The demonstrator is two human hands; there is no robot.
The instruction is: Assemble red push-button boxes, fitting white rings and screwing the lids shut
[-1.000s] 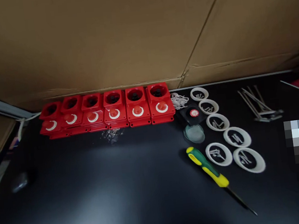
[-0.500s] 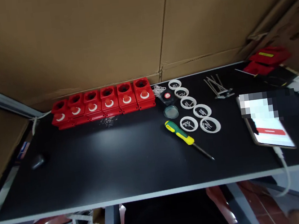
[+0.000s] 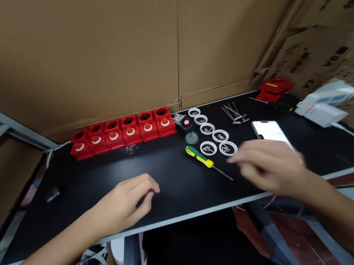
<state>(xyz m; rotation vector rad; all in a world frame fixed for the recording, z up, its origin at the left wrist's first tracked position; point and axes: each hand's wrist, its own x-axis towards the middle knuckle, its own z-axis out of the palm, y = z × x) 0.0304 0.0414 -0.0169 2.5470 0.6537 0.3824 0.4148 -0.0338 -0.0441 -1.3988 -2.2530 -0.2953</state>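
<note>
My left hand (image 3: 127, 201) is over the front middle of the black table (image 3: 170, 185), fingers curled but apart, with nothing in it. My right hand (image 3: 266, 164), blurred, hovers just right of the screwdriver and partly covers the phone (image 3: 272, 131); its fingers are bent and apart, holding nothing. Between the hands lies a green and yellow screwdriver (image 3: 204, 159), tip toward the right front. Several white rings (image 3: 220, 135) with small screws inside stand behind it. A row of several red housings (image 3: 130, 130) runs along the back left.
Metal rods (image 3: 234, 113) lie at the back. A red part (image 3: 271, 90) and a white device (image 3: 324, 106) with a cable are at the right. A dark object (image 3: 53, 194) sits at the left. Cardboard (image 3: 105, 51) walls stand behind the table.
Both hands have come up from the bottom of the view to over the table. The view has shifted, showing more of the right side. The objects on the table look unmoved.
</note>
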